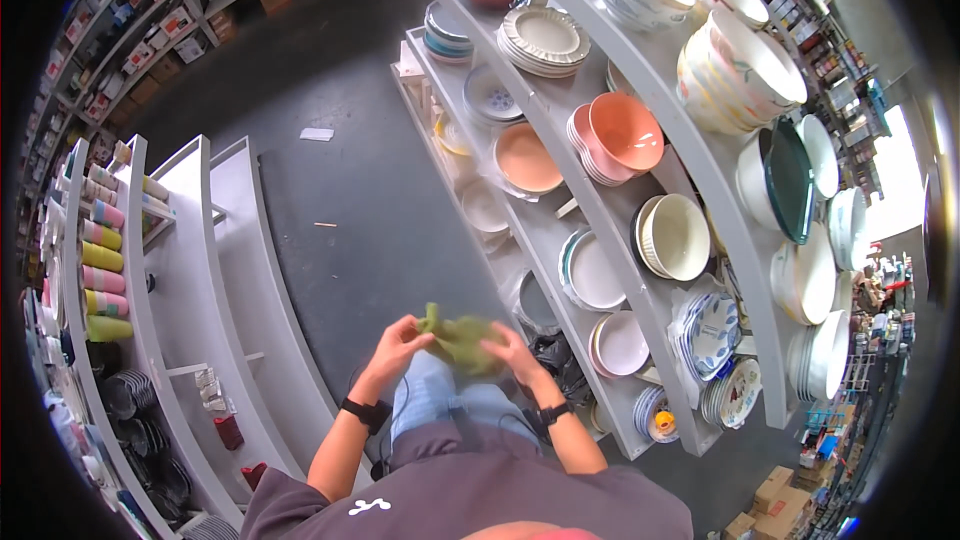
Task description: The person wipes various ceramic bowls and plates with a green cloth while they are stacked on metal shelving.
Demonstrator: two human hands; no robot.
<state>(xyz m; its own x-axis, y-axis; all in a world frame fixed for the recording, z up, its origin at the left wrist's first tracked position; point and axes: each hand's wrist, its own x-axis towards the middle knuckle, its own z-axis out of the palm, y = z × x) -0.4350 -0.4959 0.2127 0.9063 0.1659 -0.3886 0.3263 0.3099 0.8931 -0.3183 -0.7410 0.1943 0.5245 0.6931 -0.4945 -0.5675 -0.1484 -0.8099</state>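
A green cloth (460,342), smeared by motion, is stretched between my two hands in front of my lap. The thumb and fingers of my left hand (402,342) pinch its left end, where a small corner sticks up. At the cloth's right end my right hand (514,352) has its fingers closed on the edge. How the cloth is folded cannot be made out. Just beyond my right hand, on the lowest shelves, are a dark grey bowl (538,300) and a pale lilac bowl (621,344).
A tiered grey shelf (590,205) on the right carries stacked plates, coral bowls (626,135) and cream bowls (675,238). To the left, another shelf (235,340) holds colourful cups (103,258) and black dishes (128,395). Between them runs a grey floor (340,210) with a white paper (317,134).
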